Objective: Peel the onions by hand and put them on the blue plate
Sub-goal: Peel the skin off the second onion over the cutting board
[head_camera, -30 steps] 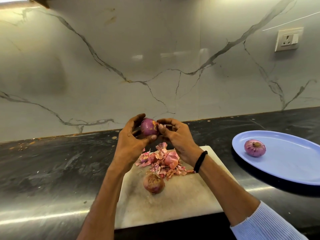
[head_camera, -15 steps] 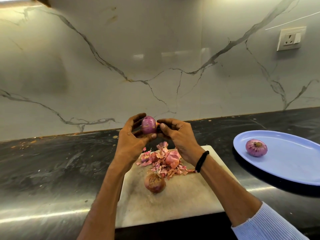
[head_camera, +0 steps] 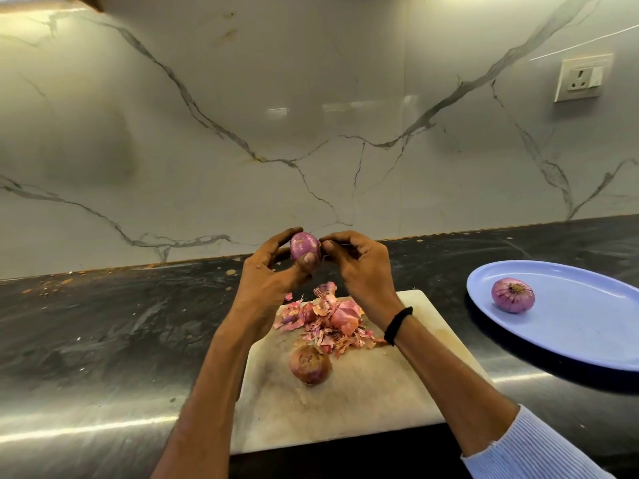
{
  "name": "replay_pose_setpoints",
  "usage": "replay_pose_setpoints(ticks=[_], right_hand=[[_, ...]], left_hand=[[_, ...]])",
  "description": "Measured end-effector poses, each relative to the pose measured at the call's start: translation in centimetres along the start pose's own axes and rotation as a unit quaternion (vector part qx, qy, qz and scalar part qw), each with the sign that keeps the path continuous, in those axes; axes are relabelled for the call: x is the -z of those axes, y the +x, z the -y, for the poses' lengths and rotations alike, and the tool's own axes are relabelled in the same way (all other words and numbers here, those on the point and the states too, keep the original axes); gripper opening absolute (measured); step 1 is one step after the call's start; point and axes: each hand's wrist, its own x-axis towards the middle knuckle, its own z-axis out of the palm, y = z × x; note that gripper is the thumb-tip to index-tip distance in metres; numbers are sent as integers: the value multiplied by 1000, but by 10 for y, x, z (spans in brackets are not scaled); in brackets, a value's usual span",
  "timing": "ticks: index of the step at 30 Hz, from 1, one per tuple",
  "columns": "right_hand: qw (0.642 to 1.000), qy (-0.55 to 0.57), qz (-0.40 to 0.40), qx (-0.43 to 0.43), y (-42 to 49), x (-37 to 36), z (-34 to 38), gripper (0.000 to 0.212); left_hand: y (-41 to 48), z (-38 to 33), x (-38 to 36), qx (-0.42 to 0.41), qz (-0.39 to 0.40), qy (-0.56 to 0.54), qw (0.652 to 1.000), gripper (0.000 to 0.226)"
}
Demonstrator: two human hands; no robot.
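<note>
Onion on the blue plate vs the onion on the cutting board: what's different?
Skin: the plate onion is peeled, smooth purple; the board onion has dull brownish outer skin. Place: the plate onion lies alone on the blue plate; the board onion lies on the cutting board beside the peel pile. Both are whole, similar in size.

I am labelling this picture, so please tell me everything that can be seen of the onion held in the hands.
The held onion is small, egg-shaped and glossy purple, its dry skin mostly off. It lies sideways in the air, seen above the heap of peels on the cutting board. The left hand grips it, thumb pressed on its lower front, fingers behind. The right hand pinches at its right end; what it pinches is too small to tell.
</note>
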Motion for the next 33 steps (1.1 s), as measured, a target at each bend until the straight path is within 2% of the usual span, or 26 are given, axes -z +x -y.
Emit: replay_pose_setpoints(ticks=[4,7,12,14,17,21,26,33], right_hand=[[985,-140,-11,96,-2,-1,-6,4],[965,-210,-26,157,-3,-2,-8,9],[955,-255,-16,148,-4,-1,-5,12],[964,-243,-8,108,-4,-2,-1,16],[978,-211,2,0,-4,-2,2,19],[989,-113,-16,-92,0,-3,1,12],[996,-28,-16,-85,3,0,3,7],[991,80,39,-103,1,-1,7,12]], left_hand=[[-1,0,2,1,23,30,999,66],[-1,3,2,4,45,55,997,71],[-2,3,-2,7,49,53,997,69],[-2,3,-3,6,53,38,998,61],[-1,4,-4,7,61,12,998,51],[0,6,-2,28,58,-49,997,52],[4,5,0,32,12,-111,993,57],[3,4,-3,-6,-32,-72,997,76]])
